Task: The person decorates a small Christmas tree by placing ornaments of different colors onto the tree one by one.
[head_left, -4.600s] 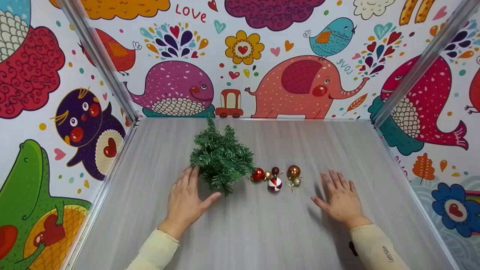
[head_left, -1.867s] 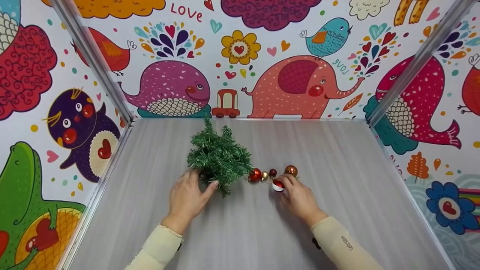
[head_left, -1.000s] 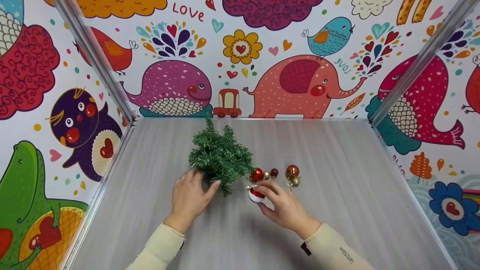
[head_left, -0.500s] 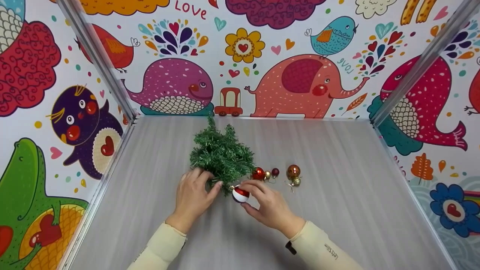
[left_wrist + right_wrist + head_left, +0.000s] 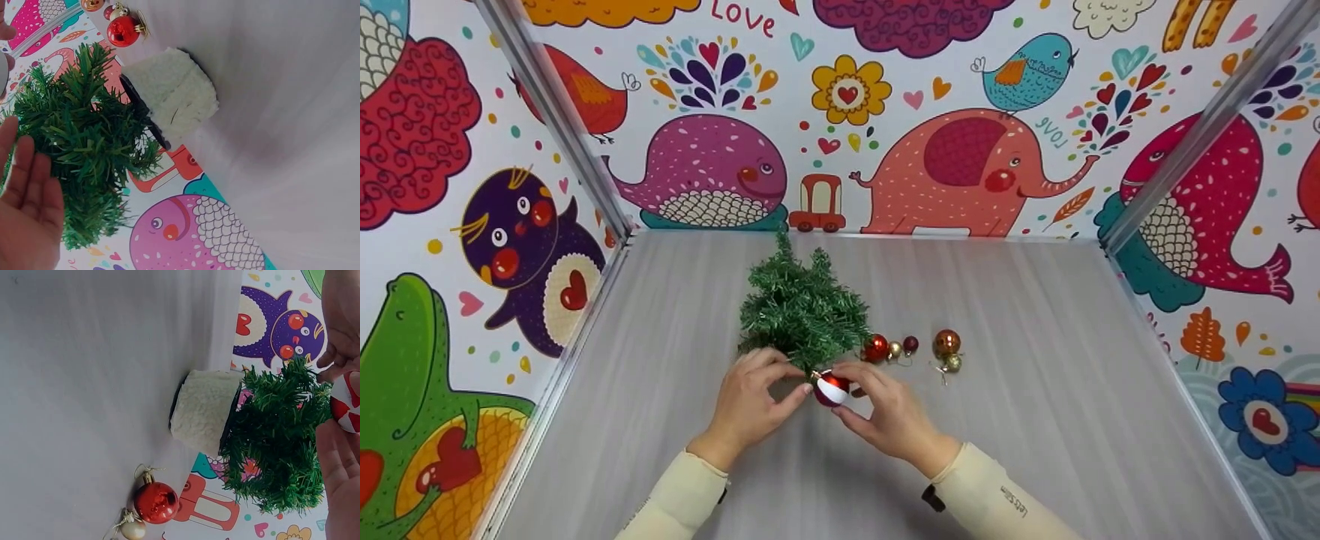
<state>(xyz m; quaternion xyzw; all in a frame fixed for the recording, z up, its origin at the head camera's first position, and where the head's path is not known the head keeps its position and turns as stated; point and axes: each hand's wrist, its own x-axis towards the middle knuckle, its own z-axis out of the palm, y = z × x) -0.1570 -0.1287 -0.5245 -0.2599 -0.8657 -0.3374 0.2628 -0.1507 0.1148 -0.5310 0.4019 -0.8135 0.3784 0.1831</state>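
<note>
A small artificial Christmas tree (image 5: 802,304) stands left of centre on the table, its white-covered base (image 5: 203,408) visible in the wrist views. My right hand (image 5: 896,412) holds a red-and-white Christmas bauble (image 5: 832,390) between thumb and fingers, at the tree's lower front branches. From the other side, my left hand (image 5: 757,405) brings thumb and forefinger together at the bauble's gold cap. In the left wrist view, the left hand's other fingers (image 5: 36,185) extend beside the green branches; its pinch is out of that frame.
Right of the tree lie a shiny red bauble (image 5: 875,347), a small gold bauble (image 5: 895,349) and a dark red one (image 5: 910,344). Farther right are a copper bauble (image 5: 946,343) and a glittery gold one (image 5: 952,363). Printed walls with metal posts (image 5: 1155,172) enclose the grey table (image 5: 1035,315).
My right hand has picked up the red-and-white bauble from the table and carried it left to the tree. My left thumb and forefinger have closed toward its cap. The other baubles stay put.
</note>
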